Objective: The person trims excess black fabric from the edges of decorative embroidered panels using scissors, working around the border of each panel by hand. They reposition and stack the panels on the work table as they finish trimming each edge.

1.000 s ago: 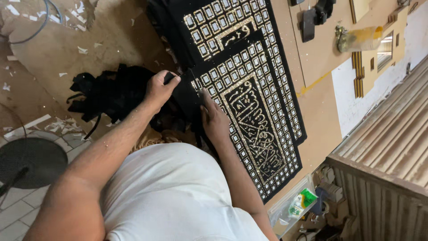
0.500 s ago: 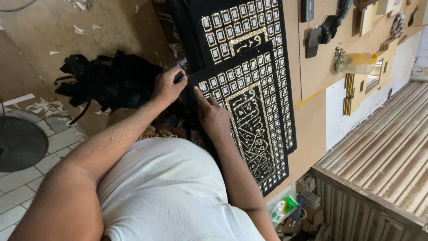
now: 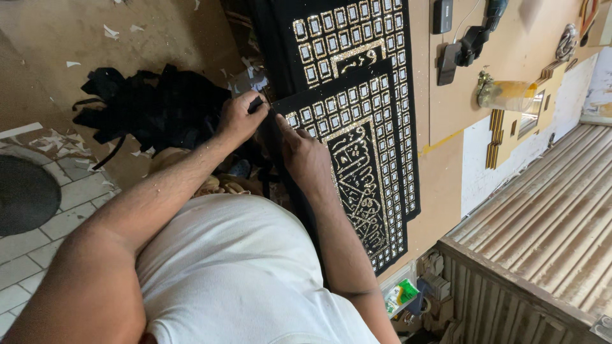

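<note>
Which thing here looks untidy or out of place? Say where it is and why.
Scraps of pale paper lie scattered on the floor and brown surface by the heap of black offcuts, left of the left hand. The black glittered panel under the right hand lies flat and undamaged.

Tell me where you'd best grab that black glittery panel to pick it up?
Probably by the plain black border of the panel, on its long edge beside the left hand and right hand. It lies flat and long, and that edge looks bare of glitter, though partly hidden.
</note>
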Action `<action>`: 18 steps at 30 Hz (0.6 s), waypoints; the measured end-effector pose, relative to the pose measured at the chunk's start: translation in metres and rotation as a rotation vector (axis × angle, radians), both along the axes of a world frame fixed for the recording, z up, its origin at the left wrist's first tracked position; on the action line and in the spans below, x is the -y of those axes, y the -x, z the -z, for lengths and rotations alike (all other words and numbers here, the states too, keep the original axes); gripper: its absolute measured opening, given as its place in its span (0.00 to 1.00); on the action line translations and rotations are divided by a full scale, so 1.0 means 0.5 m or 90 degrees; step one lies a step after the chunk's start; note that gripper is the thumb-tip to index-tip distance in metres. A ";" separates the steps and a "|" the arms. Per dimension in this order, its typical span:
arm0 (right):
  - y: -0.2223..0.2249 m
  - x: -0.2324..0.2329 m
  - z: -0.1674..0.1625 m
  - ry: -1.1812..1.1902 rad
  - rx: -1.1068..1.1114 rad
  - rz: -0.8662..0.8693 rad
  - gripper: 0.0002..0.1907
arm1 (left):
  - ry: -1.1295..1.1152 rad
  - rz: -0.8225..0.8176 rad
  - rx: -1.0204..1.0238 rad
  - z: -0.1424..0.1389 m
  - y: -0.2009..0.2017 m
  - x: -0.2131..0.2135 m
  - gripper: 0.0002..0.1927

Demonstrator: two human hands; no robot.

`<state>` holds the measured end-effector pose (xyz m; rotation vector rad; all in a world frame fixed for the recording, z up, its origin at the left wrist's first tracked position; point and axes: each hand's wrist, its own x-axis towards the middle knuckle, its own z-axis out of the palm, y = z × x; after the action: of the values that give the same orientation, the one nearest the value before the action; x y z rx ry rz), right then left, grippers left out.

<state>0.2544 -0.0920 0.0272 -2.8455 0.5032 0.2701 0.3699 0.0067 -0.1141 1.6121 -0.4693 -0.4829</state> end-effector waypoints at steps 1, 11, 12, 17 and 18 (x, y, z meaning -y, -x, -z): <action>0.004 -0.002 -0.003 0.008 -0.003 -0.002 0.29 | 0.005 0.002 0.009 0.001 0.000 -0.001 0.06; -0.060 -0.001 0.023 0.032 -0.101 0.039 0.25 | -0.045 0.022 -0.070 -0.010 -0.002 -0.004 0.05; -0.067 0.000 0.028 0.031 -0.088 0.037 0.24 | -0.035 0.014 -0.042 -0.011 -0.001 -0.004 0.05; -0.048 -0.003 0.021 0.011 0.006 0.037 0.22 | -0.017 -0.002 -0.042 -0.003 0.005 -0.001 0.06; -0.032 -0.006 0.013 0.010 0.003 0.036 0.24 | -0.023 -0.002 -0.038 -0.001 0.005 0.000 0.07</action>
<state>0.2702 -0.0890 0.0209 -2.8403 0.5866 0.2494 0.3676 0.0068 -0.1136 1.6284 -0.4158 -0.5386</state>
